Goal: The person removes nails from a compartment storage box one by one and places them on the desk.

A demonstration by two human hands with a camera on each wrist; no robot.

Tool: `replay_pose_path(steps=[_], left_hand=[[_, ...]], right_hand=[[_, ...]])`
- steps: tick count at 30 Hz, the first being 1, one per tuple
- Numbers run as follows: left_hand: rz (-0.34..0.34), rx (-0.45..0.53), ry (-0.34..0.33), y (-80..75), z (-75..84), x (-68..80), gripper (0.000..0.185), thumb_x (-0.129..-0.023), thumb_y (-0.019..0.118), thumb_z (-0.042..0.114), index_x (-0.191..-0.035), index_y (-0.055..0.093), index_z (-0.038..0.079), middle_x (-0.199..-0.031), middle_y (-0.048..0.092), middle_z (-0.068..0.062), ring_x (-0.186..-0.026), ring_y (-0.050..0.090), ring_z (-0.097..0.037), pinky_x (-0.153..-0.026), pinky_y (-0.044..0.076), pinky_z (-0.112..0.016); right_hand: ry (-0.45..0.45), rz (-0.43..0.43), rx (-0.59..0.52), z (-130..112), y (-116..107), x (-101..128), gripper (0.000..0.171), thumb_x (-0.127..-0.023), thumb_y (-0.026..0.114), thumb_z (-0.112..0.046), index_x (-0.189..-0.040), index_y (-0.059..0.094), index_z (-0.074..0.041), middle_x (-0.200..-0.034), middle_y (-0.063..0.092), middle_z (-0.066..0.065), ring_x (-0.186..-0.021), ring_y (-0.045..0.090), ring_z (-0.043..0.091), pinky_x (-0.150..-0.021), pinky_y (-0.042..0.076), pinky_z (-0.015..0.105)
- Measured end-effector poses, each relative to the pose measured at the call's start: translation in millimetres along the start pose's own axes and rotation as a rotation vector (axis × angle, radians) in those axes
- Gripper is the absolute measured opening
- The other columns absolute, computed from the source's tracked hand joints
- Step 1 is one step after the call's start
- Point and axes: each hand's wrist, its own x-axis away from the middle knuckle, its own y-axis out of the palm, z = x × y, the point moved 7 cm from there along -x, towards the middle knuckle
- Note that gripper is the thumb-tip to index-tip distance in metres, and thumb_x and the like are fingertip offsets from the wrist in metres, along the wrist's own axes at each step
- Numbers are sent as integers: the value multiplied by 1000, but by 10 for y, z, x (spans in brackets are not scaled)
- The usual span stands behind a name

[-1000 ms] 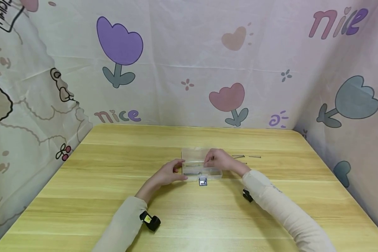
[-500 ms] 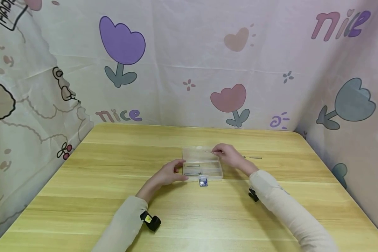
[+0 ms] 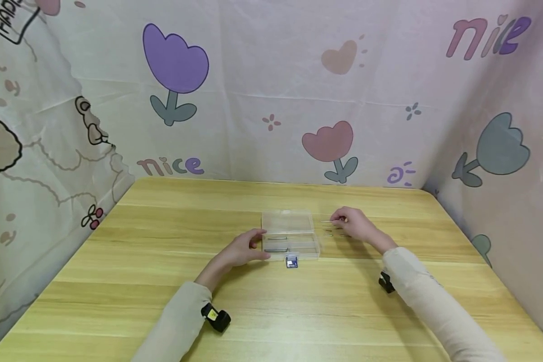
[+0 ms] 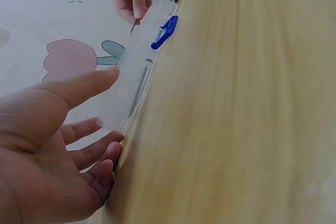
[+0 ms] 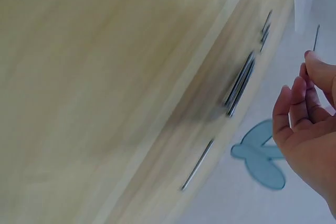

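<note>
In the head view a clear plastic box (image 3: 317,248) lies on the table with its lid (image 3: 287,221) folded back. Several nails (image 3: 276,250) lie in its left compartments, and a blue latch (image 3: 291,262) hangs at the front. My left hand (image 3: 243,248) holds the box's left end between thumb and fingers; the left wrist view shows the thumb (image 4: 100,80) at its wall. To the right of the lid, my right hand (image 3: 355,222) pinches a thin nail (image 5: 316,38) between thumb and index finger, raised above the table in the right wrist view.
Under and beside my right hand, more nails lie on the table: a bundle of long nails (image 5: 240,83), a single nail (image 5: 197,165) and several shorter nails (image 5: 266,31). A printed cloth (image 3: 249,75) hangs behind the wooden table (image 3: 271,322).
My right hand has moved from over the box, past the lid, to the nails on the right, and a nail now shows in its fingers. The left hand stays at the box.
</note>
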Motion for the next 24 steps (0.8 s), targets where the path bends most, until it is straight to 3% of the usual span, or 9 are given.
replay_pose_path(steps=[8, 24], left_hand=[[3, -2, 9, 2, 7, 6, 70, -80, 80, 20, -141, 47, 6, -137, 52, -15, -110, 48, -28, -92, 41, -45], [-13, -20, 21, 1, 22, 28, 71, -81, 79, 20, -142, 45, 5, -139, 49, -18, -112, 48, -30, -92, 41, -46]], right_hand=[[76, 7, -1, 302, -162, 185, 8, -88, 64, 3, -92, 71, 4, -87, 67, 9, -80, 57, 22, -74, 47, 41], [112, 9, 34, 617, -384, 530, 6, -86, 69, 1, -89, 73, 3, -88, 71, 15, -83, 63, 29, -76, 49, 44]])
